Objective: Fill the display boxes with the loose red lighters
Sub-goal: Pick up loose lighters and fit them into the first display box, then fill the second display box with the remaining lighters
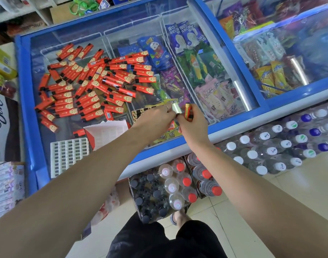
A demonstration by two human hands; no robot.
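1. Shop floor with pale tiles surrounds a blue-framed chest freezer (178, 144) whose sliding glass lid serves as the counter; packs of ice cream show through the glass
2. Loose red lighters (88, 84) lie scattered in a wide heap across the left half of the glass, up and to the left of both hands and well apart from them
3. One red lighter (188, 113) is pinched upright in the right hand (192, 125), thumb and fingers curled round it, just above the near edge of the counter
4. Left hand (155, 118) meets the right one, its fingertips closed on something small between the two hands; what it pinches is too hidden to name. A ring shows on one finger
5. Beneath the left hand sits a dark display box (139, 113) with gold circles along its edge, mostly covered by the hand and wrist
6. White plastic grid tray (69, 155) lies at the near left of the glass, its cells open upward, and beside it a red and white carton (107, 133) lies tipped open, with a single lighter just to its left
7. Shrink-wrapped packs of bottled water (282, 146) and red-capped bottles (202, 177) stand on the floor against the freezer front
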